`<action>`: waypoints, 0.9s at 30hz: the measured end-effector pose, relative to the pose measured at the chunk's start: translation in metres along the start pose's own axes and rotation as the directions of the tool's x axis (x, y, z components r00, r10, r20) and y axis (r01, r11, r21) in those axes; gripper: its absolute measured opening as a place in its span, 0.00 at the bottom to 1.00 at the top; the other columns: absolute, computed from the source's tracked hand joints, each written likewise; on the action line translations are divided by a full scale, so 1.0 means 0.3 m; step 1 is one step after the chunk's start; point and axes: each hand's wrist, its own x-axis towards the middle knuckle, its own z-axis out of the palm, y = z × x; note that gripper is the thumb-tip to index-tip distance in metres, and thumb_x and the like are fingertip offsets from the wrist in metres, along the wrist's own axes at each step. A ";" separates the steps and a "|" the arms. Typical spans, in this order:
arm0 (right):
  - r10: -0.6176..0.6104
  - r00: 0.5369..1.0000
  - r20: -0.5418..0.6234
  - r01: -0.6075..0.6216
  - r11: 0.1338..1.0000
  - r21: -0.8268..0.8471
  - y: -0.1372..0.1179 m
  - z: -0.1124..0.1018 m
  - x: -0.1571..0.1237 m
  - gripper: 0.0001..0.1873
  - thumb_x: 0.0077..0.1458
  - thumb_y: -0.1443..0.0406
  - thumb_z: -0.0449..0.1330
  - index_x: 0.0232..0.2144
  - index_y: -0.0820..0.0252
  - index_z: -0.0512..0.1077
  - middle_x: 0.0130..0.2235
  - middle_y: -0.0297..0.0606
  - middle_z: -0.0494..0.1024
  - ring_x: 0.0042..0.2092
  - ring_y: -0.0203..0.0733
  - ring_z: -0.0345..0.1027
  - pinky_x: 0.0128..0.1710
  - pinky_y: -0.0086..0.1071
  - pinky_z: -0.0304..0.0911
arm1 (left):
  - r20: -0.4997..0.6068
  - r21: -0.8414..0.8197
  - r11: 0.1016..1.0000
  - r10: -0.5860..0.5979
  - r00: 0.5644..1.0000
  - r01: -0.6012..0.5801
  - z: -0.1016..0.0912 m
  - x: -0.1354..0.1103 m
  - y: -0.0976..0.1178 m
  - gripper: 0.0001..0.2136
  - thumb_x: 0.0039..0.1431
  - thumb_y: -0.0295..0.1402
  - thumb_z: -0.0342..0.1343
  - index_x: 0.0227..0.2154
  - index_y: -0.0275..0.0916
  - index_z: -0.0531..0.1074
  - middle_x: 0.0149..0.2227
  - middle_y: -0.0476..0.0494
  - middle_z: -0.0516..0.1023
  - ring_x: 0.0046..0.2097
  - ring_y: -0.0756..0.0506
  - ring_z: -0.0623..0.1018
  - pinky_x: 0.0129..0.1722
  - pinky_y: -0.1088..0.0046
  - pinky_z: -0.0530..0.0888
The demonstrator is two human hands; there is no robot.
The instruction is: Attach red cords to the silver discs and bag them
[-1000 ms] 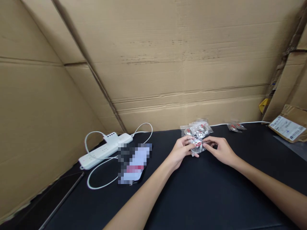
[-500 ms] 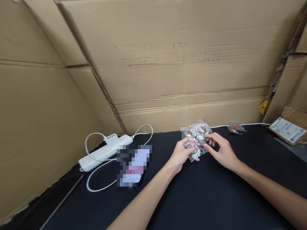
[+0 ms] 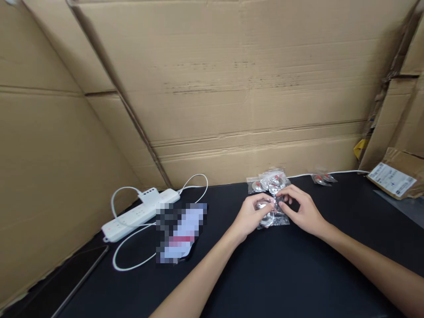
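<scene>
My left hand (image 3: pixel 251 217) is closed on a clear plastic bag (image 3: pixel 280 219) with a shiny round silver metal piece (image 3: pixel 266 219) in it, thumb on top. Close by on the right, my right hand (image 3: pixel 304 207) has thumb and forefinger bent together at the bag's upper right edge, seemingly pinching the plastic. Just behind the hands lie more small clear bags (image 3: pixel 275 177) of round silver pieces with red marks. What exactly the metal pieces are is too small to tell.
Two similar bagged pieces (image 3: pixel 323 178) lie by the cardboard wall (image 3: pixel 212 110). On the left are a white power strip (image 3: pixel 132 219) with looping cables, a pixelated phone-like object (image 3: pixel 183 236) and a flat dark panel (image 3: pixel 74 276). A labelled cardboard parcel (image 3: pixel 394 179) sits at right.
The bag in my left hand has turned, so the silver piece's face and the bag's lower edge show more. My right fingers have moved in to its edge. The view has shifted slightly.
</scene>
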 end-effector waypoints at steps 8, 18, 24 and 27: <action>0.040 0.999 -0.037 -0.037 0.997 0.074 0.007 -0.006 0.004 0.04 0.58 0.66 0.57 0.33 0.57 0.72 0.34 0.37 0.72 0.34 0.39 0.65 0.36 0.34 0.62 | 0.001 -0.026 0.998 -0.055 0.998 0.055 0.000 0.000 -0.001 0.11 0.54 0.40 0.60 0.33 0.36 0.75 0.27 0.45 0.76 0.23 0.51 0.70 0.22 0.74 0.70; 0.346 0.938 0.032 -0.302 0.765 0.568 0.015 0.020 0.018 0.08 0.57 0.59 0.58 0.33 0.58 0.66 0.33 0.34 0.68 0.32 0.35 0.64 0.31 0.29 0.62 | -0.119 0.051 0.998 -0.034 0.992 0.041 -0.021 0.014 -0.009 0.10 0.54 0.38 0.60 0.30 0.36 0.75 0.25 0.46 0.76 0.23 0.51 0.69 0.23 0.77 0.65; 0.401 0.915 -0.033 -0.345 0.824 0.449 0.031 0.036 0.006 0.14 0.51 0.57 0.64 0.33 0.57 0.65 0.30 0.31 0.68 0.29 0.34 0.63 0.28 0.28 0.60 | -0.112 0.278 0.952 0.160 0.981 -0.124 -0.024 0.015 -0.023 0.08 0.56 0.36 0.57 0.31 0.37 0.76 0.29 0.43 0.79 0.33 0.45 0.76 0.35 0.72 0.70; 0.386 0.922 0.016 -0.375 0.883 0.284 0.046 0.037 -0.001 0.15 0.51 0.58 0.63 0.22 0.59 0.64 0.22 0.29 0.65 0.24 0.33 0.59 0.25 0.28 0.57 | -0.105 0.256 0.954 0.190 0.976 -0.158 -0.015 0.014 -0.019 0.07 0.55 0.35 0.59 0.33 0.37 0.76 0.33 0.43 0.79 0.37 0.45 0.77 0.38 0.71 0.70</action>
